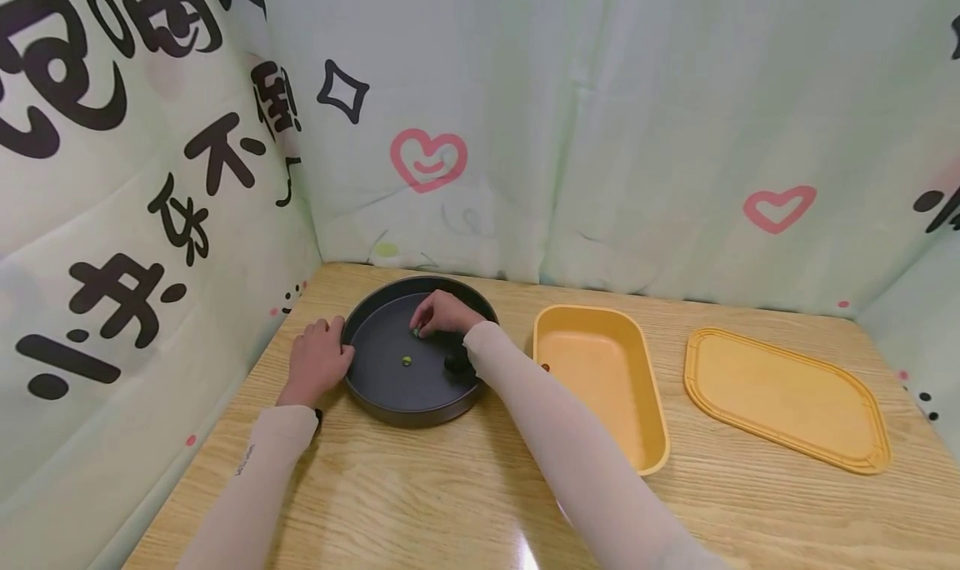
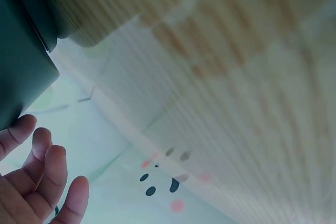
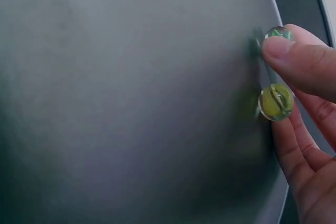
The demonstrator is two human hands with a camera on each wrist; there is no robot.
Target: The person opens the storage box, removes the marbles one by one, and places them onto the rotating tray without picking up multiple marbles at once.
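A round dark pan sits at the left of the table. Over its floor my right hand pinches a clear marble with green inside between thumb and finger. A yellow-green marble lies on the pan floor, apart from the pinching fingertips; the right wrist view shows this yellow marble closer up. My left hand rests against the pan's left side. In the left wrist view, its loosely bent fingers lie by the pan wall, one of them touching it.
An orange-yellow rectangular box stands right of the pan, partly behind my right sleeve. A small reddish-brown ball shows at its left side. Farther right lies a flat yellow lid. Printed curtains border the table's back and left.
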